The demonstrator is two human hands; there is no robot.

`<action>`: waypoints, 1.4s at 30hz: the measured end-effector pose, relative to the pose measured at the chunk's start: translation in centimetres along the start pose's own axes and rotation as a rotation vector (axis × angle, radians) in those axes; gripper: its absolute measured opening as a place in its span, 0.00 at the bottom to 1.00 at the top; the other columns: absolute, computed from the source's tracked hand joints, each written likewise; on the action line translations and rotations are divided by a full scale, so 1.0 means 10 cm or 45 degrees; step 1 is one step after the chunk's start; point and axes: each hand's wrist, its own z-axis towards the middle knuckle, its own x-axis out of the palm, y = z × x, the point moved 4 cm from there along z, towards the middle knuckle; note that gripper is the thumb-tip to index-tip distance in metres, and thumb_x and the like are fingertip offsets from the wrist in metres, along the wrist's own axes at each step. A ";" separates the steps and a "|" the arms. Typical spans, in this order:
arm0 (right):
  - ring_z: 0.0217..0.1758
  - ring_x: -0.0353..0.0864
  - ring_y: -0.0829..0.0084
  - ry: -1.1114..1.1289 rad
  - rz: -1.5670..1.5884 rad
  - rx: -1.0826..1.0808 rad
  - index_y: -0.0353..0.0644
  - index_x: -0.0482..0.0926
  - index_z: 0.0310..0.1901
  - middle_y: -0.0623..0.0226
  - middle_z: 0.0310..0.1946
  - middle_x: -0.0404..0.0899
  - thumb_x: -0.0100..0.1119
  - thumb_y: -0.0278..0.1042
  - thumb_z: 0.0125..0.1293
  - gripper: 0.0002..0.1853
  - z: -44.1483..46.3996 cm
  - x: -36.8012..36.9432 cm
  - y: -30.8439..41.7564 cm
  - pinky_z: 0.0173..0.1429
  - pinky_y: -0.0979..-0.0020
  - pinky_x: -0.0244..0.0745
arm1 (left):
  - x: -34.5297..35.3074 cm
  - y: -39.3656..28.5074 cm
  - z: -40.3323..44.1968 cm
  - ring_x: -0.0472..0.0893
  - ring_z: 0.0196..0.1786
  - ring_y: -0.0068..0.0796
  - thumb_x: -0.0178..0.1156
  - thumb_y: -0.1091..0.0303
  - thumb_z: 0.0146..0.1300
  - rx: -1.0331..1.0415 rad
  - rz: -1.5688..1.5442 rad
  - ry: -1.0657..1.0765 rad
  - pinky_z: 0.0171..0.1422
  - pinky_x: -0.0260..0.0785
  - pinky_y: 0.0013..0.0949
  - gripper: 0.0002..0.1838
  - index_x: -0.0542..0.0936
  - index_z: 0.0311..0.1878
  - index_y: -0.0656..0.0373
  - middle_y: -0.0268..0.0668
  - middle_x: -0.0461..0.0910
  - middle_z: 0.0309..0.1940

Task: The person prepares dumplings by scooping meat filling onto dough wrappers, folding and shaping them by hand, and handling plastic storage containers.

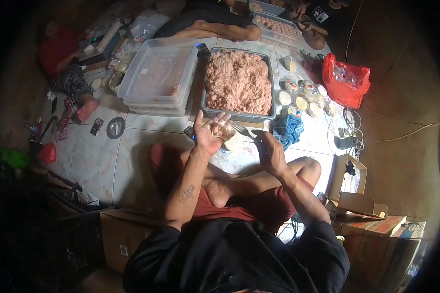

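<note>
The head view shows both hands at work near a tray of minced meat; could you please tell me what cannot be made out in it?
In the head view:
Handle of the fork: mostly hidden by the right hand.
Inner floor of the tray: covered by the minced meat.
Contents of the red bag: too small to identify.
Person at the top centre: head cut off by the top edge.

place: apparently home food workroom | tiled floor (pixel 90 163), tub (pixel 254 117) of mince (pixel 238 80), floor-seated people (pixel 58 53)
</note>
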 end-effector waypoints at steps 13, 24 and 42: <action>0.35 0.79 0.45 0.271 -0.138 0.087 0.41 0.81 0.49 0.48 0.38 0.75 0.52 0.22 0.64 0.14 0.03 0.09 0.01 0.37 0.52 0.75 | -0.09 0.28 -0.09 0.76 0.65 0.52 0.47 0.31 0.69 -0.121 -0.103 0.144 0.73 0.65 0.53 0.47 0.70 0.65 0.74 0.54 0.76 0.62; 0.39 0.76 0.44 0.103 0.281 0.115 0.35 0.80 0.48 0.46 0.33 0.75 0.51 0.22 0.63 0.13 -0.32 0.43 0.12 0.42 0.52 0.72 | -0.09 0.30 -0.20 0.74 0.65 0.53 0.46 0.29 0.68 -0.142 0.023 0.003 0.72 0.65 0.58 0.45 0.70 0.65 0.69 0.52 0.75 0.63; 0.33 0.78 0.55 0.172 0.125 -0.024 0.41 0.81 0.52 0.53 0.33 0.75 0.54 0.25 0.67 0.14 -0.25 0.04 -0.27 0.37 0.58 0.73 | -0.33 0.25 -0.22 0.71 0.70 0.52 0.39 0.26 0.69 -0.222 0.210 0.157 0.75 0.61 0.55 0.52 0.62 0.72 0.73 0.59 0.69 0.68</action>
